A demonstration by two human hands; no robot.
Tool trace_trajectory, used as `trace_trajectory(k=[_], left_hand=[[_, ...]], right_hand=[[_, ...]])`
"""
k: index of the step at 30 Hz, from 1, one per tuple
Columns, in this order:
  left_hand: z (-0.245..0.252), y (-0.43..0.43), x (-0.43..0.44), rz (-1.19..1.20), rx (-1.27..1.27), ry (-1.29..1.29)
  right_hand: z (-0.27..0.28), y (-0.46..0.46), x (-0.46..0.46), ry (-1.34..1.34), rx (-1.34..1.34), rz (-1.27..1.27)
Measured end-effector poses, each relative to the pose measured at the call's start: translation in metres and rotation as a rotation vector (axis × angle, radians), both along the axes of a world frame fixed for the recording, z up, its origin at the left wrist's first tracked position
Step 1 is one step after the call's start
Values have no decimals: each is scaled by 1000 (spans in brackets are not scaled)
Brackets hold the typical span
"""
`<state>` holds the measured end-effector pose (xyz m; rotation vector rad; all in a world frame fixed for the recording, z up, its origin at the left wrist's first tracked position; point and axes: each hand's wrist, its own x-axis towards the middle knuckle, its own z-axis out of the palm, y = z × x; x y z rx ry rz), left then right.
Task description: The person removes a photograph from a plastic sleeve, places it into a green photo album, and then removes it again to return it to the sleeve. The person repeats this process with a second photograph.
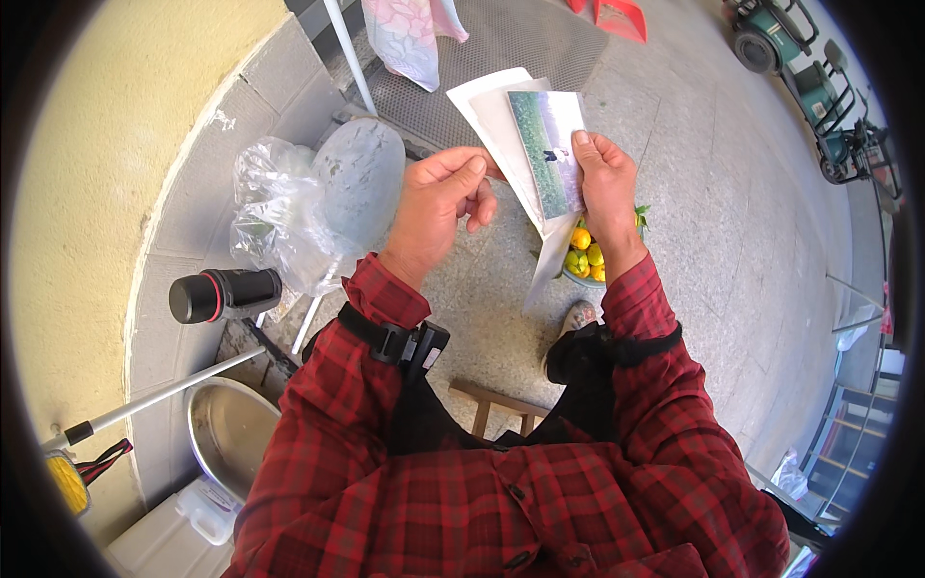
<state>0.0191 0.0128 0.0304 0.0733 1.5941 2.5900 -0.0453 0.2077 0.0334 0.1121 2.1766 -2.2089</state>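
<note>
My right hand [607, 184] grips a printed photograph [543, 170] by its right edge, thumb on top. The photograph shows greenery and small figures. Behind it, fanned to the left, are white paper sheets [485, 97], held in the same hand. A translucent sheet [553, 264] hangs below the photograph. My left hand [441, 209] is at the left edge of the sheets, thumb and index finger close together. Its index fingertip passes behind the paper, so whether it pinches anything is hidden. Below my right wrist, a bowl of yellow-green citrus fruits [584, 256] is partly covered.
To the left are a wax gourd [361, 180], a clear plastic bag [278, 209] and a black thermos flask [224, 295]. A metal basin [231, 426] and a pole [170, 390] lie lower left. A wooden stool [498, 404] is between my legs. Green vehicles [813, 87] stand far right.
</note>
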Motion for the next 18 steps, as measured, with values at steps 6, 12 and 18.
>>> trace_trajectory(k=[6, 12, 18], left_hand=[[-2, 6, -5, 104, 257, 85], [-10, 10, -8, 23, -42, 8], [-14, 11, -4, -400, 151, -351]], right_hand=[[-7, 1, -1, -12, -65, 135], [-26, 9, 16, -610, -1209, 800], [-63, -16, 25, -668, -1387, 1194]])
